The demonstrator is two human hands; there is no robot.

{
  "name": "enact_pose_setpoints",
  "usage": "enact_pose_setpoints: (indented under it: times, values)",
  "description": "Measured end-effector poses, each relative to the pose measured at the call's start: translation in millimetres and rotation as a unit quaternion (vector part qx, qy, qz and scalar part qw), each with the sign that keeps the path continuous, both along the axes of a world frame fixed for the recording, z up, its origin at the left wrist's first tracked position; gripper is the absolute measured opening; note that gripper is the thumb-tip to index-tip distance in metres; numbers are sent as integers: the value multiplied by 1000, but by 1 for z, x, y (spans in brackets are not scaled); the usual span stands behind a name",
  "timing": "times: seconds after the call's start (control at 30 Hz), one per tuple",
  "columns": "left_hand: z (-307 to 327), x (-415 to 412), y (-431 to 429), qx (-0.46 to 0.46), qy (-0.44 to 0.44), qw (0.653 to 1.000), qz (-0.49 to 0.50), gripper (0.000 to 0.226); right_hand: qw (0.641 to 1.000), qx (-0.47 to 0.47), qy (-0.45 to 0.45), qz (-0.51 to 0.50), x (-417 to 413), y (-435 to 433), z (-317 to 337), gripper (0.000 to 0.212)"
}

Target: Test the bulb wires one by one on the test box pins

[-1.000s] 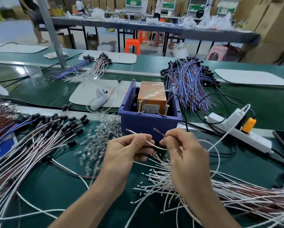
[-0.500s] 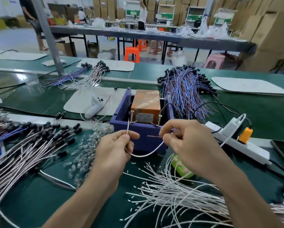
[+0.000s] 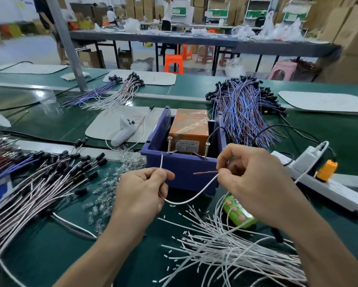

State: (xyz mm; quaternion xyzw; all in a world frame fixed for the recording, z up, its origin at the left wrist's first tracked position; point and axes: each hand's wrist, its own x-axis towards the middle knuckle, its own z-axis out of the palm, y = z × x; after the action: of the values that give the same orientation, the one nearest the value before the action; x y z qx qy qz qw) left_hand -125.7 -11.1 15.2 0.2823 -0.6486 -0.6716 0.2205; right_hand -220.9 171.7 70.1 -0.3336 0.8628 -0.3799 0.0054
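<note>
A blue bin [image 3: 180, 164] holds the orange test box [image 3: 189, 126], with two upright metal pins: a left pin [image 3: 169, 145] and a right pin [image 3: 206, 150]. My left hand [image 3: 140, 193] pinches the white wire [image 3: 186, 198], whose free end points up just left of the left pin. My right hand [image 3: 254, 179] pinches the same pair at the other side, with a brown wire end [image 3: 205, 173] sticking out leftward in front of the bin. The white wire sags in a loop between my hands. No bulb shows on it.
White loose wires [image 3: 225, 249] lie heaped near the front right, over a green device [image 3: 237, 212]. Black-capped wire bundles [image 3: 39, 183] spread at left, clear bulbs [image 3: 103, 195] beside them. A blue and brown wire pile [image 3: 244, 112] lies behind the bin. A white power strip [image 3: 323, 181] sits right.
Both hands rose from the wire heap toward the bin. They drew apart, the white end turned upward near the left pin and the brown end now points left.
</note>
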Motion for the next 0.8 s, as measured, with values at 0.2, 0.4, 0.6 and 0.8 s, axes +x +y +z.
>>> enact_pose_setpoints:
  times: [0.2,0.4,0.6,0.8]
  values:
    - [9,-5,0,5,-14,1000,-14,39,1000,-5,-4,9,-3,-1,-2,17]
    - [12,-7,0,3,-16,1000,-18,39,1000,-24,-5,9,-8,-3,-7,17]
    - [12,-8,0,7,-17,1000,-21,39,997,-70,11,-40,-13,-4,-12,18]
    - [13,-8,-1,20,-19,999,-33,37,992,-103,30,-62,-14,-5,-15,16]
